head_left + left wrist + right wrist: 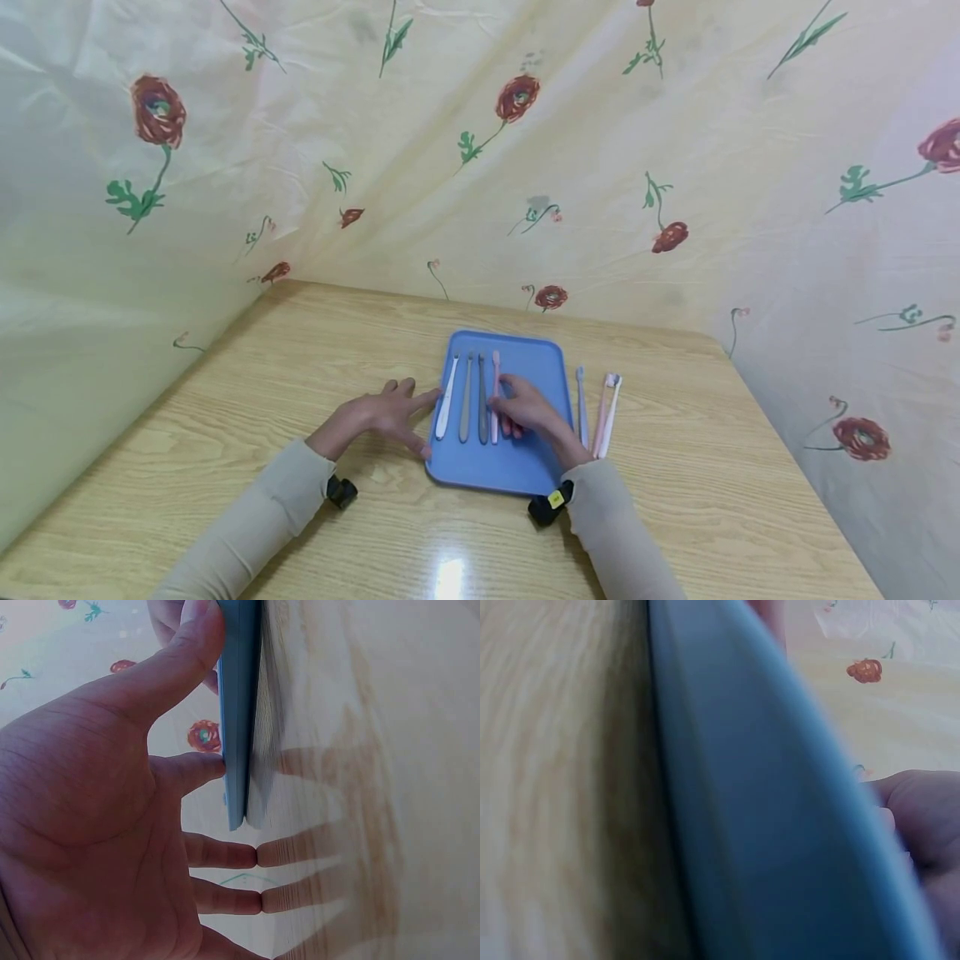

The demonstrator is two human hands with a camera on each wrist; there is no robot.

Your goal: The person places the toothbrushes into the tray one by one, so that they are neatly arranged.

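A blue tray (pixel 480 477) lies on the table with a row of toothbrushes on it: a white toothbrush (pixel 447 402), a grey toothbrush (pixel 466 402), a dark grey toothbrush (pixel 482 408) and a pink toothbrush (pixel 495 425). My right hand (pixel 527 408) reaches over the tray's right side and pinches the pink toothbrush near its middle, thumb and index finger on either side. At the tray's left edge, my left hand (pixel 386 414) spreads its fingers, thumb and index finger against the rim; in the left wrist view this hand (pixel 97 795) has other fingertips down on the table.
Right of the tray lie a blue toothbrush (pixel 582 408), another pink toothbrush (pixel 601 421) and another white toothbrush (pixel 611 421), side by side on the wooden table (pixel 720 467). Flower-printed sheeting (pixel 420 150) rises behind the table and along both its sides.
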